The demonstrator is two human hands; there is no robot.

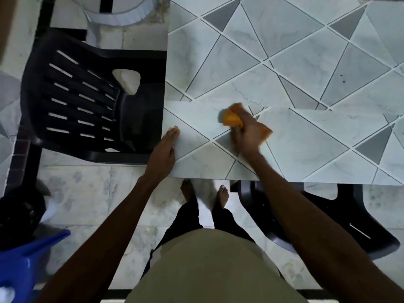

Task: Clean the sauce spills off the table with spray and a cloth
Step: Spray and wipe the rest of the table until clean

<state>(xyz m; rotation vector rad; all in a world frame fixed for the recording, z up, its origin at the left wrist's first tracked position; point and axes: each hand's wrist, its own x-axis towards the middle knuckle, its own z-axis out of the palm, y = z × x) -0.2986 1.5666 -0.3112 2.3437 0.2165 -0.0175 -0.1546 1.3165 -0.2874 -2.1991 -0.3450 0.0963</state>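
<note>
An orange cloth lies bunched on the table, whose top shows a pattern of grey and white triangles. My right hand grips the cloth and presses it onto the tabletop near the front left corner; hand and cloth are blurred. At the table's left edge my left hand rests flat, fingers straight, holding nothing. A few small dark specks sit on the table at the right. No spray bottle is in view.
A black plastic chair stands against the table's left side. Another black chair is tucked under the front edge at the right. A blue plastic object is at the lower left. My bare feet stand on the marble floor.
</note>
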